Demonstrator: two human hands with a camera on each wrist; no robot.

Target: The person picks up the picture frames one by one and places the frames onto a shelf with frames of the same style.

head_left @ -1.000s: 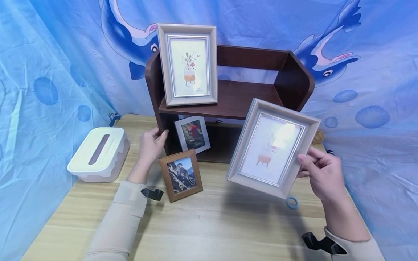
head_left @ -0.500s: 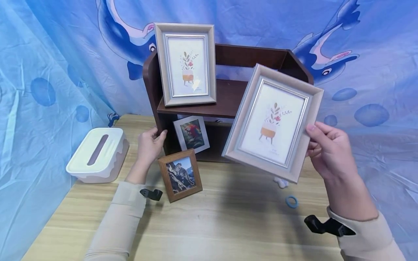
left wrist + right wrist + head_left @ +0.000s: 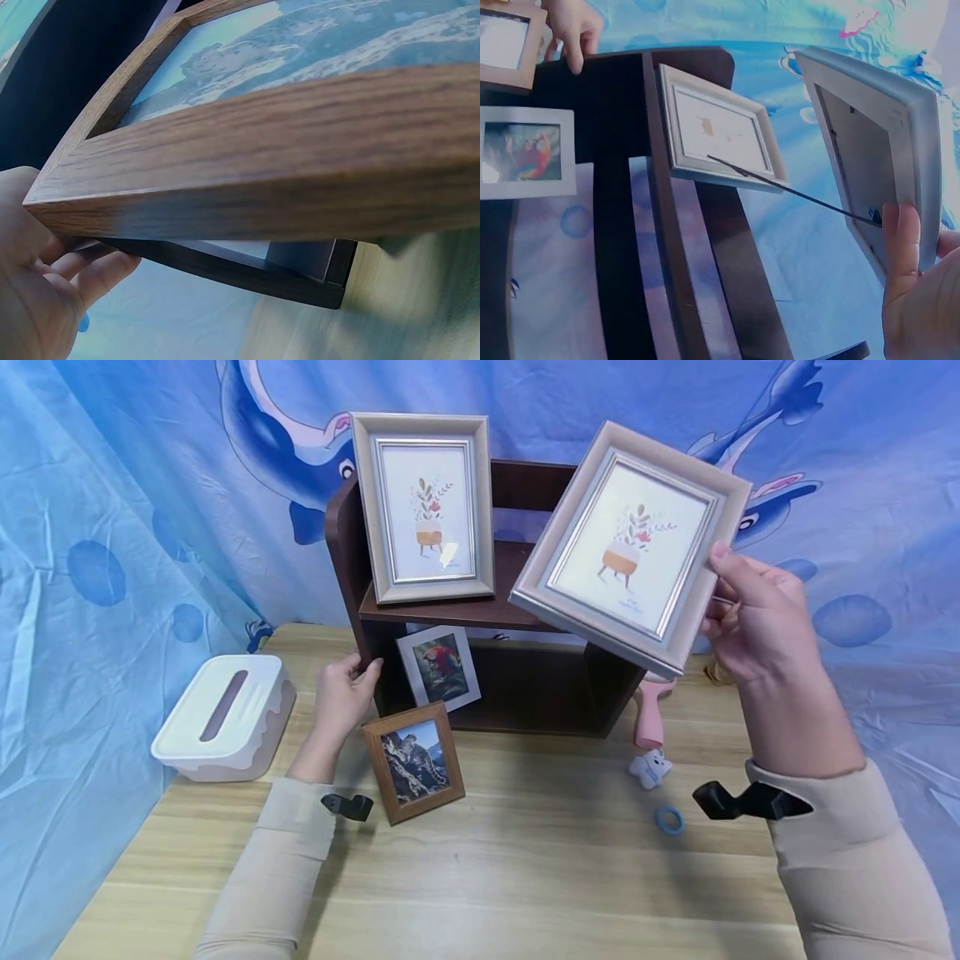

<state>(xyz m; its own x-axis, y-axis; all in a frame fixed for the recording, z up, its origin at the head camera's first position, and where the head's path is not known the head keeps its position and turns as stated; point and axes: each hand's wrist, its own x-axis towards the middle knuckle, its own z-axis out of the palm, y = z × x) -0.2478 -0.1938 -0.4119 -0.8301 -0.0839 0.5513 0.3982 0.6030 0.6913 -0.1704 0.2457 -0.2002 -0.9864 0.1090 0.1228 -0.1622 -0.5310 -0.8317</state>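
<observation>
Held frame: picture frame [image 3: 630,552] up in the air, in front of the shelf's right half and clear of it in the right wrist view
Writing: small lettering under its potted-plant print, too small to read
Make: rectangular, beige-grey moulding, silvery inner lip, glossy front; a flat backing and a thin dark strut in the right wrist view
Direction: long axis upright but slanted, top leaning right; print towards the head camera, its own way up
Right hand: right hand [image 3: 761,614] at the frame's right edge, thumb on the front, fingers behind, clamped on it
Left hand: left hand [image 3: 345,693] with fingers and thumb bent round the shelf's left side panel
Shelf: dark brown shelf [image 3: 525,681], smooth panels with rounded upper corners, two levels
Upper level: matching frame [image 3: 427,514] at the left, upright, same plant print, lettering unreadable
Lower level: white frame [image 3: 442,668] at the left, tilted, red parrot picture
Front of shelf: wood-grained brown frame [image 3: 416,764] on the bench [image 3: 525,877], spotted cat picture
Left side: tissue box [image 3: 225,714], white lid, long slot, drip-edged side
Right side: pink handle [image 3: 650,718], white figure [image 3: 651,768] and blue ring [image 3: 670,820], running nearer in that order
Behind: creased blue curtain [image 3: 862,693] printed with dolphins
</observation>
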